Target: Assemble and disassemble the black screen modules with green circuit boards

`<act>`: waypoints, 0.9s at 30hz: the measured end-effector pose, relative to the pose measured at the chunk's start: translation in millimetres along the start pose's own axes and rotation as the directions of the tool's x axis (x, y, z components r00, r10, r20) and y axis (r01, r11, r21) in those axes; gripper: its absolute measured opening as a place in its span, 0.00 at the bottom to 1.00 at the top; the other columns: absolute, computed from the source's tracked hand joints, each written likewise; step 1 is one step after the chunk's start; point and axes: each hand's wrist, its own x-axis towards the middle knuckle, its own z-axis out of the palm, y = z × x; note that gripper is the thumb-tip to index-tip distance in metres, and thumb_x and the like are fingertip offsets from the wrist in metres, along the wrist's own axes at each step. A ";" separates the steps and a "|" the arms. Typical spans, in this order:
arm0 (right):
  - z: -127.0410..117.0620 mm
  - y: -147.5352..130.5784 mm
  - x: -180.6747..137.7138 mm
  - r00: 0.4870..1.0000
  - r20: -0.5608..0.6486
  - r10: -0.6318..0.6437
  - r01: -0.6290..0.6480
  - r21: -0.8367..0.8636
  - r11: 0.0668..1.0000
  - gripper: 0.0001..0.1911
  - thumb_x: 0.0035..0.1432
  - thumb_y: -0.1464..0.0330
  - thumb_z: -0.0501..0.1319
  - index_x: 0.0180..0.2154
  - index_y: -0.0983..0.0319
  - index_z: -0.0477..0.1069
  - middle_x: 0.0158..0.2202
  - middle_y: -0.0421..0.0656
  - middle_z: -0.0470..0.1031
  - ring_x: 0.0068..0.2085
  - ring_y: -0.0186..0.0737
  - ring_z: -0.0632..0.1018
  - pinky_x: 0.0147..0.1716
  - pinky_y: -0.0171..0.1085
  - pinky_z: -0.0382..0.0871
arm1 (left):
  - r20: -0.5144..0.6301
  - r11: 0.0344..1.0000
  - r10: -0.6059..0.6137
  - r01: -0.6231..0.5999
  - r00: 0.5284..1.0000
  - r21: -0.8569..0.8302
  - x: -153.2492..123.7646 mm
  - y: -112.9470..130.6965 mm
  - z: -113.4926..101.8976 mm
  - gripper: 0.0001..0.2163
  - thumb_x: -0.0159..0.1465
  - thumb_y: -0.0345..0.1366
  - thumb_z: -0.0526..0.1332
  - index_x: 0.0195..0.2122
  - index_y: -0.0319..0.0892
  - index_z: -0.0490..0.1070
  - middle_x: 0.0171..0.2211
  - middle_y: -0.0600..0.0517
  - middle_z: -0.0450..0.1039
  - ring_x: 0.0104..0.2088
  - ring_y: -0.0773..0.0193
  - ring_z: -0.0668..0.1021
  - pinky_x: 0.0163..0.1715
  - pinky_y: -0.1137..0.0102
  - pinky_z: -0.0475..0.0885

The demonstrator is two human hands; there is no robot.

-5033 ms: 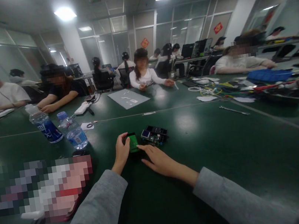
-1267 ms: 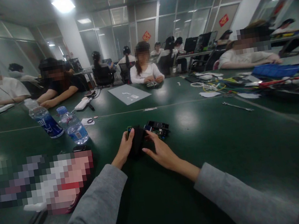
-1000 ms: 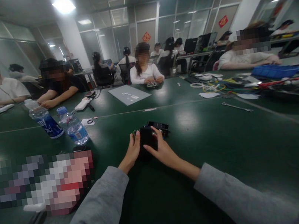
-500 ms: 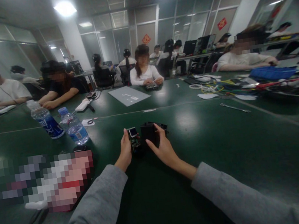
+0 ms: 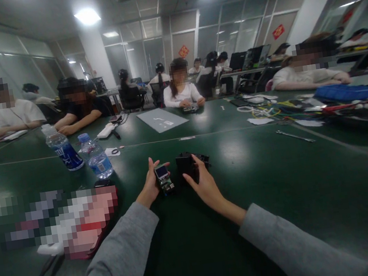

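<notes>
A small circuit board with a screen is held upright in my left hand, its screen and green board facing me. To its right, my right hand grips a black box-shaped part between thumb and fingers. A gap separates the board from the black box. Behind my right fingers a further dark piece shows; whether it belongs to the box I cannot tell. Both hands are just above the green table.
Two plastic bottles, one dark blue and one clear, stand at the left. A pink case lies nearer me. A wrench, cables and a blue pouch are at the right. A grey sheet lies ahead, before a seated person.
My left hand has moved slightly left with the circuit board, widening the gap to the black box. The board's face is now turned more toward me. The view has shifted a little.
</notes>
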 end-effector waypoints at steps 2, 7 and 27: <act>0.3 -2.0 -0.3 0.999 0.003 -0.032 0.032 -0.015 0.999 0.36 0.63 0.59 0.56 0.66 0.60 0.44 0.61 0.54 0.60 0.58 0.53 0.68 0.56 0.56 0.64 | -0.023 1.000 0.023 -0.023 0.999 -0.001 1.5 1.4 -1.9 0.36 0.54 0.66 0.54 0.54 0.45 0.63 0.48 0.44 0.74 0.31 0.62 0.78 0.29 0.67 0.71; 2.3 -3.5 -1.4 0.986 0.046 -0.159 0.162 -0.096 0.982 0.37 0.62 0.64 0.55 0.67 0.61 0.41 0.64 0.54 0.54 0.63 0.53 0.61 0.61 0.56 0.58 | -0.069 0.998 0.035 -0.038 0.997 -0.043 5.2 2.4 -4.2 0.32 0.54 0.63 0.58 0.49 0.43 0.66 0.40 0.46 0.74 0.32 0.62 0.77 0.32 0.67 0.71; 2.1 -3.5 -1.2 0.966 0.207 -0.153 0.184 -0.140 0.973 0.36 0.62 0.68 0.53 0.68 0.54 0.41 0.57 0.51 0.60 0.49 0.49 0.73 0.47 0.51 0.73 | -0.016 0.959 0.268 -0.265 0.963 0.101 11.4 -7.2 -7.7 0.23 0.50 0.47 0.70 0.44 0.43 0.70 0.37 0.50 0.74 0.34 0.64 0.77 0.38 0.67 0.71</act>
